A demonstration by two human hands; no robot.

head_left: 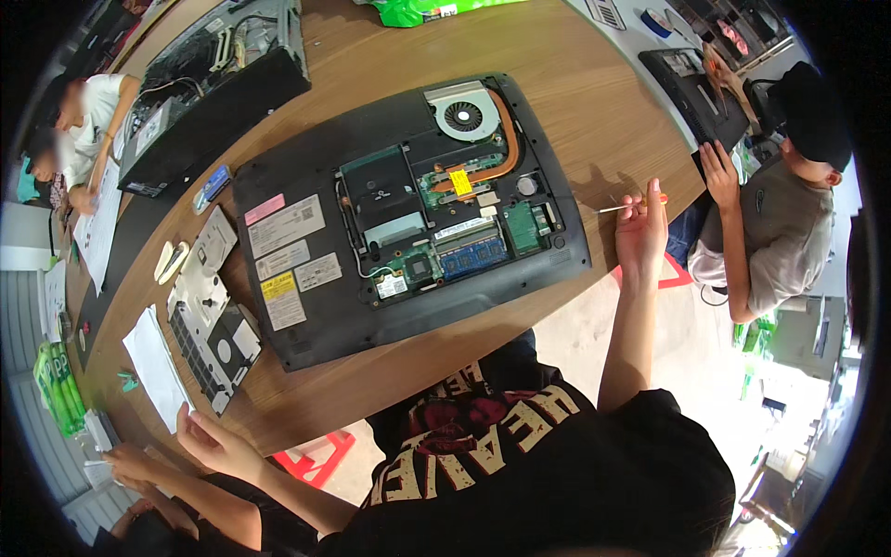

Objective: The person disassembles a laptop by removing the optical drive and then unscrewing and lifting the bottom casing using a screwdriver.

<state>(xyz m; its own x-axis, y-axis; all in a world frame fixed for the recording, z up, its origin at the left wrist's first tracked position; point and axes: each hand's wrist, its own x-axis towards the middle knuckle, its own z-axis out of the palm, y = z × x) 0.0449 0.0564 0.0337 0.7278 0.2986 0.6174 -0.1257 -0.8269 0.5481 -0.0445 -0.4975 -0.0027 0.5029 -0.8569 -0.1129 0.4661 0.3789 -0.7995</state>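
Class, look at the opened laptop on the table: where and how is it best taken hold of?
The laptop is probably best gripped by its plain black left and right edges, left hand and right hand coming from those sides: it lies flat, underside up, its opened part baring the fan and green circuit board. The right hand should first put down its screwdriver.

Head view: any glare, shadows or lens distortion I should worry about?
Head view: fisheye bends the table edges and the corners go black; head view: the floor at lower right is nearly blown out; head view: shadows fall on the table beside the right hand and screwdriver; head view: the opened laptop shows no strong glare.
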